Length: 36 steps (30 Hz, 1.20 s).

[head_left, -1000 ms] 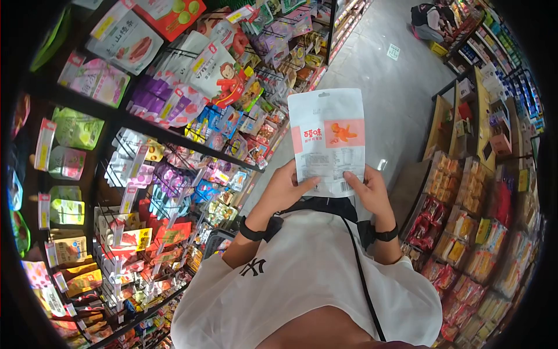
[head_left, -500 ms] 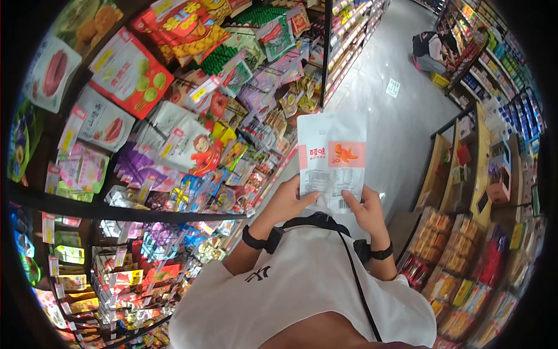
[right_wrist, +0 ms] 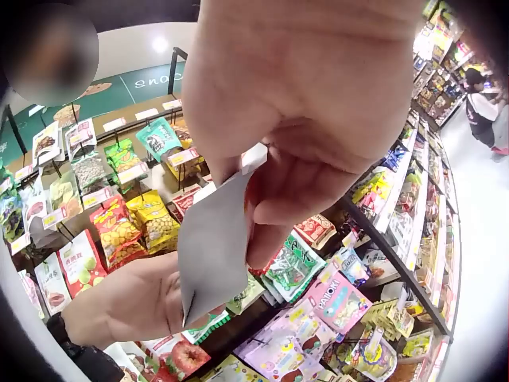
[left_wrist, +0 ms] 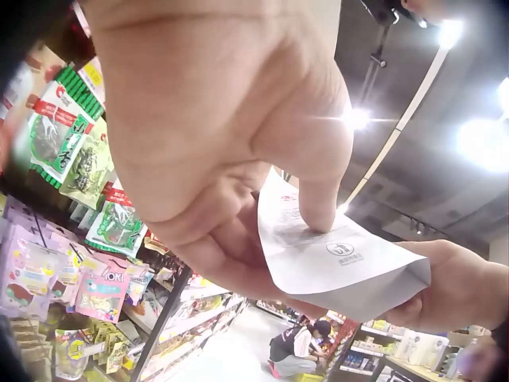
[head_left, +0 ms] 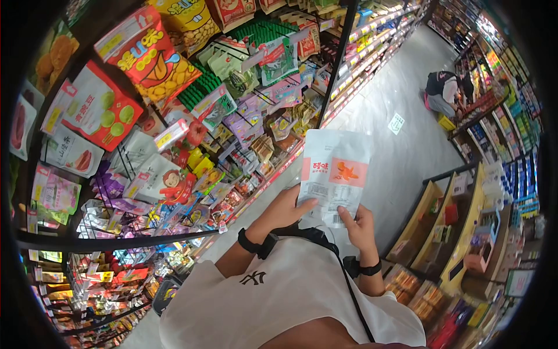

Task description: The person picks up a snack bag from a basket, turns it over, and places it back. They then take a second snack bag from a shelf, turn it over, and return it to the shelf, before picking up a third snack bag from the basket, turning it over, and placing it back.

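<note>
A white snack pouch [head_left: 336, 177] with a pink band, red lettering and a picture of an orange snack is held upright before the chest, its printed face toward me. My left hand [head_left: 285, 209] grips its lower left edge, thumb on the front and fingers behind. At the lower right edge, my right hand [head_left: 361, 230] pinches it the same way. The left wrist view shows the thumb pressed on the pouch [left_wrist: 318, 259] near a round printed mark. From the right wrist, the pouch [right_wrist: 213, 247] appears nearly edge-on, its bottom fold toward that camera.
Hanging snack bags, among them a red bag [head_left: 154, 58] and a red-and-white pouch [head_left: 96, 107], fill the rack on the left. A grey aisle floor [head_left: 383, 151] runs ahead, where a person [head_left: 444, 93] crouches by shelves. Wooden display shelves [head_left: 433, 215] stand on the right.
The head view has shifted, bringing more of the upper left rack into sight. The pouch and both hands appear lower in the picture, with the grip much the same.
</note>
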### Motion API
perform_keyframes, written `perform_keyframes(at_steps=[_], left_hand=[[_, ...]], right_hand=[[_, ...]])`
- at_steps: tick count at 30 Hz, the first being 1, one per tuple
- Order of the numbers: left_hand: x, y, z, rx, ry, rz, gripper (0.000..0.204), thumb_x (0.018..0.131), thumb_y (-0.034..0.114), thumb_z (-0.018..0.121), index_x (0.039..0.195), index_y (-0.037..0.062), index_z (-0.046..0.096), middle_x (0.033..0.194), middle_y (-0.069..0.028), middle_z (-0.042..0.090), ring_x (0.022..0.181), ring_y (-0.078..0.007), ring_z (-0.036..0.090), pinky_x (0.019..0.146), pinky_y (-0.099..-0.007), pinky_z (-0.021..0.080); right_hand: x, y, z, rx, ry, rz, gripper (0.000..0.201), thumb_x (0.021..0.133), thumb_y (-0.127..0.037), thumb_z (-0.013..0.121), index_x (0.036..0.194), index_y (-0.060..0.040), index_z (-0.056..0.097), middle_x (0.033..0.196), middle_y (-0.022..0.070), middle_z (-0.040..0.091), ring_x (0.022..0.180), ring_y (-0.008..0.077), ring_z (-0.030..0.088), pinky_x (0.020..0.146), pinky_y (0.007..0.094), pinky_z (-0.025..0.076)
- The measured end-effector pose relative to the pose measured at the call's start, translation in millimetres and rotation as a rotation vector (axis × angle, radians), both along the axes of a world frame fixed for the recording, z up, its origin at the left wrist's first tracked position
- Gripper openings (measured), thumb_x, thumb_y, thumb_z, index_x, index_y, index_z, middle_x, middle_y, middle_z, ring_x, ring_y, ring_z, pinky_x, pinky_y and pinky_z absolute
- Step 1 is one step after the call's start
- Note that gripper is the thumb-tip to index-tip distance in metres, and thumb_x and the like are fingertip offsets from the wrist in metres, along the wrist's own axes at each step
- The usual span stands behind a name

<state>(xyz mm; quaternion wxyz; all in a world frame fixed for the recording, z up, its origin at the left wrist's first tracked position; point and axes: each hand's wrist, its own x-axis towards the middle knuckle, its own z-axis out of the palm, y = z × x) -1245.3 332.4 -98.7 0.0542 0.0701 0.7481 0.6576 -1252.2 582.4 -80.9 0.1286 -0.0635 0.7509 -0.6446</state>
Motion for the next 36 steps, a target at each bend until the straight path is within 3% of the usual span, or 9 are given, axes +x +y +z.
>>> perform_keyframes(at_steps=[4,8,15,16,18,21,22,30,36], left_hand=[[-63.8,-4.3,-10.9,0.017,-0.014,0.014,0.043,0.100,0.027,0.071,0.129,-0.0045,0.062,0.114,-0.0196,0.076,0.103,-0.0272,0.074,0.090,-0.0391,0.056],[-133.8,-13.6,15.5,-0.058,0.009,0.056,0.044,0.100,0.027,0.071,0.129,-0.0043,0.062,0.111,-0.0185,0.076,0.100,-0.0268,0.074,0.087,-0.0393,0.056],[-220.1,-18.3,13.8,-0.108,-0.027,0.086,0.044,0.101,0.029,0.070,0.130,-0.0025,0.062,0.111,-0.0172,0.076,0.098,-0.0270,0.074,0.087,-0.0404,0.056],[-228.5,-17.1,12.0,-0.101,-0.018,0.092,0.043,0.102,0.026,0.069,0.132,-0.0030,0.060,0.113,-0.0152,0.075,0.099,-0.0231,0.072,0.087,-0.0382,0.056],[-242.0,-12.6,8.1,-0.089,-0.008,0.097,0.043,0.104,0.021,0.068,0.136,-0.0040,0.058,0.117,-0.0111,0.074,0.101,-0.0152,0.069,0.088,-0.0337,0.056],[-258.7,-0.7,8.7,-0.126,-0.090,0.160,0.042,0.104,0.020,0.068,0.137,-0.0038,0.057,0.120,-0.0107,0.072,0.104,-0.0148,0.068,0.089,-0.0334,0.056],[-264.1,6.1,8.3,-0.128,-0.089,0.217,0.044,0.101,0.029,0.069,0.132,-0.0009,0.061,0.113,-0.0184,0.075,0.100,-0.0295,0.075,0.087,-0.0400,0.056],[-300.8,83.0,-1.0,-0.075,-0.086,0.491,0.042,0.101,0.024,0.069,0.132,-0.0028,0.059,0.113,-0.0174,0.075,0.098,-0.0247,0.073,0.087,-0.0374,0.056],[-296.1,130.4,7.4,-0.101,-0.189,0.619,0.042,0.100,0.023,0.071,0.133,-0.0019,0.060,0.113,-0.0168,0.075,0.096,-0.0235,0.073,0.085,-0.0354,0.056]], right_hand=[[-72.0,-2.8,-7.7,0.003,0.024,0.023,0.028,0.101,-0.020,0.072,0.113,0.0053,0.075,0.088,0.0055,0.077,0.078,0.0069,0.064,0.071,0.0268,0.053],[-146.7,-10.7,0.9,0.020,0.032,0.046,0.028,0.102,-0.021,0.072,0.112,0.0052,0.075,0.087,0.0052,0.076,0.077,0.0062,0.062,0.070,0.0264,0.051],[-247.9,-18.9,10.7,0.003,-0.001,0.104,0.028,0.102,-0.020,0.072,0.113,0.0056,0.075,0.089,0.0053,0.077,0.079,0.0062,0.063,0.072,0.0264,0.053],[-258.1,-18.8,11.0,-0.020,-0.013,0.107,0.028,0.102,-0.020,0.071,0.113,0.0057,0.075,0.090,0.0053,0.077,0.080,0.0062,0.063,0.073,0.0264,0.053],[-280.3,-14.8,10.4,-0.012,-0.016,0.147,0.028,0.102,-0.019,0.071,0.114,0.0059,0.075,0.092,0.0056,0.078,0.081,0.0063,0.064,0.074,0.0265,0.053],[-314.6,-5.9,2.0,-0.018,-0.034,0.205,0.028,0.102,-0.019,0.072,0.114,0.0061,0.075,0.093,0.0056,0.078,0.082,0.0062,0.064,0.075,0.0270,0.054],[-326.9,-0.9,1.3,-0.010,-0.033,0.235,0.028,0.102,-0.019,0.072,0.114,0.0061,0.075,0.093,0.0056,0.078,0.082,0.0062,0.064,0.075,0.0269,0.054],[-424.8,50.3,-14.3,0.004,-0.066,0.510,0.028,0.100,-0.020,0.074,0.109,0.0062,0.075,0.088,0.0062,0.078,0.080,0.0050,0.063,0.070,0.0253,0.052],[-443.6,74.2,-24.5,-0.098,-0.101,0.607,0.027,0.102,-0.021,0.071,0.113,0.0038,0.074,0.083,-0.0014,0.071,0.069,0.0031,0.055,0.061,0.0232,0.046]])
